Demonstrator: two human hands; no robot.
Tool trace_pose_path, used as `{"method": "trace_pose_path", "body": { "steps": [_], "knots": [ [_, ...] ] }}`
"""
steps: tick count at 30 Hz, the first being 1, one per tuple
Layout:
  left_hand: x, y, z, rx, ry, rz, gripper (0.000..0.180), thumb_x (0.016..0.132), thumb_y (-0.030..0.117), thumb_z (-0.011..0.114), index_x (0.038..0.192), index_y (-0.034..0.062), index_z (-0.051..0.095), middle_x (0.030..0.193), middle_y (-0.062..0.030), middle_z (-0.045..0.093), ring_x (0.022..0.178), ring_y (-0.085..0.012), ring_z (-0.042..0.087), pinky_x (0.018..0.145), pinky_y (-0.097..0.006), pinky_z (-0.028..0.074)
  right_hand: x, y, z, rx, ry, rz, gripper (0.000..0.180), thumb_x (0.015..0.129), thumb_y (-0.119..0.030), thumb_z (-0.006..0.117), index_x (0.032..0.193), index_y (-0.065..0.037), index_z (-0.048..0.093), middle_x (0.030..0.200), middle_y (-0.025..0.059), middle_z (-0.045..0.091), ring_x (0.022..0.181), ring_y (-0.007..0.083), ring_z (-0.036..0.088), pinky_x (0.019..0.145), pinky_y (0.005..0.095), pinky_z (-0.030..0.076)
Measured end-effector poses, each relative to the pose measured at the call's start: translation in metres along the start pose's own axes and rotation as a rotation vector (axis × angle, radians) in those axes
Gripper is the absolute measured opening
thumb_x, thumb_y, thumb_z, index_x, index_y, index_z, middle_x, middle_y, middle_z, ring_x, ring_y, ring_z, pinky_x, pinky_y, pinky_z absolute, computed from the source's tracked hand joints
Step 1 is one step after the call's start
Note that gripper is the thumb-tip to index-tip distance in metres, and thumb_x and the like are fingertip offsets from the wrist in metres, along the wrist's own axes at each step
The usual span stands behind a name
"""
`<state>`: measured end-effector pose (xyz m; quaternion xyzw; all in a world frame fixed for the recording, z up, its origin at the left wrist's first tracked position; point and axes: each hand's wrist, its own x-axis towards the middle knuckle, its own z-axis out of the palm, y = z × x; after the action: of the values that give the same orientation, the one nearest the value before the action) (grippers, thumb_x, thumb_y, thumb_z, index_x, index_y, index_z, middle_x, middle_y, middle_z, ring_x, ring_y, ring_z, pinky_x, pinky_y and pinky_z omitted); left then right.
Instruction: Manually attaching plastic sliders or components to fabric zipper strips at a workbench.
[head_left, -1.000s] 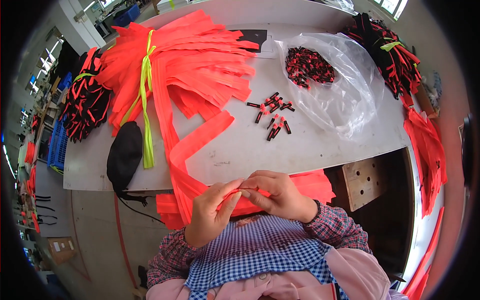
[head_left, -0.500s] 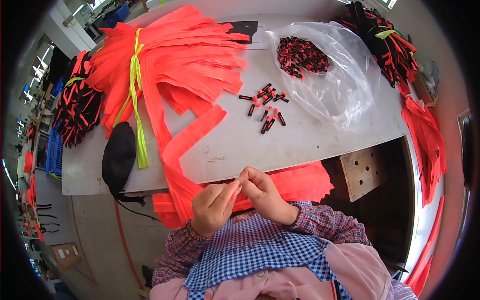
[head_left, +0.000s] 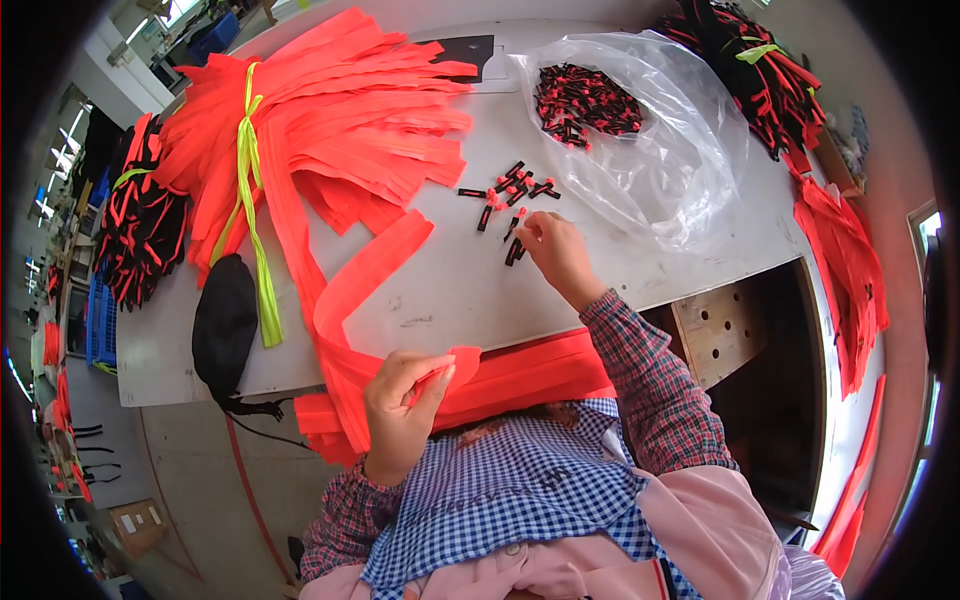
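Note:
My left hand (head_left: 400, 405), closed in a pinch, holds the end of a bright coral-red fabric strip (head_left: 462, 362) near the table's front edge. My right hand (head_left: 558, 255) reaches over the table to a loose group of small black-and-red zipper pulls (head_left: 516, 184). Its thumb and fingers are pinched together at the near side of that group, touching or just above a black pull (head_left: 515, 252). Whether a pull is between the fingertips cannot be made out. More coral strips (head_left: 540, 372) lie across my lap under the left hand.
A big bundle of coral strips (head_left: 350, 130), tied with a yellow-green band (head_left: 250, 165), covers the back left. A clear plastic bag (head_left: 680, 190) holds many zipper pulls. A black pouch (head_left: 225, 325) lies at the front left. Black-and-red bundles (head_left: 140, 225) flank the table; an open drawer space is at right.
My hands were together at the table's front edge; now they are apart. The right has moved forward to the loose zipper pulls, while the left stays near the edge with the strip end.

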<state>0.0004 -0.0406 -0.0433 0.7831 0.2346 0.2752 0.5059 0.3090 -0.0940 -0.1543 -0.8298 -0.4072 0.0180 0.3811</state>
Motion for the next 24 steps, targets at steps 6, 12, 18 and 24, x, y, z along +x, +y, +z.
{"method": "trace_pose_path", "body": {
  "steps": [6, 12, 18, 24],
  "knots": [
    [0.005, 0.002, 0.001, -0.015, 0.05, 0.001, 0.016, 0.09, -0.004, 0.072, 0.106, -0.0032, 0.07, 0.103, -0.0084, 0.067, 0.091, -0.0141, 0.065, 0.08, -0.026, 0.053, 0.013, 0.01, 0.013, -0.304, -0.087, -0.023, 0.021, 0.088, -0.023, 0.068, 0.093, -0.003, 0.07, 0.095, 0.0162, 0.07, 0.084, 0.0357, 0.067, 0.077, 0.0441, 0.053],
    [0.013, -0.001, -0.001, -0.005, 0.081, -0.046, 0.015, 0.09, -0.002, 0.073, 0.105, -0.0028, 0.069, 0.102, -0.0093, 0.069, 0.093, -0.0158, 0.067, 0.083, -0.028, 0.054, -0.008, -0.011, -0.035, 0.794, -0.323, 0.329, 0.021, 0.099, -0.024, 0.064, 0.094, -0.005, 0.071, 0.096, 0.0044, 0.073, 0.083, 0.0163, 0.068, 0.075, 0.0331, 0.054],
    [0.025, 0.008, 0.005, 0.068, 0.059, 0.028, 0.014, 0.091, -0.001, 0.071, 0.104, -0.0019, 0.069, 0.102, -0.0117, 0.071, 0.094, -0.0196, 0.07, 0.084, -0.03, 0.055, -0.073, -0.076, -0.069, 1.806, -0.66, 0.318, 0.02, 0.104, -0.019, 0.059, 0.111, -0.001, 0.066, 0.094, 0.0055, 0.07, 0.081, 0.0127, 0.067, 0.073, 0.0276, 0.056],
    [0.022, 0.02, 0.006, 0.137, 0.039, 0.137, 0.015, 0.091, 0.0, 0.071, 0.106, -0.0012, 0.069, 0.101, -0.0128, 0.071, 0.092, -0.0228, 0.071, 0.081, -0.031, 0.057, -0.089, -0.122, -0.074, 1.358, -0.604, 0.231, 0.022, 0.102, -0.01, 0.062, 0.119, 0.002, 0.066, 0.102, 0.0083, 0.072, 0.089, 0.0144, 0.069, 0.078, 0.027, 0.058]
  ]
}}
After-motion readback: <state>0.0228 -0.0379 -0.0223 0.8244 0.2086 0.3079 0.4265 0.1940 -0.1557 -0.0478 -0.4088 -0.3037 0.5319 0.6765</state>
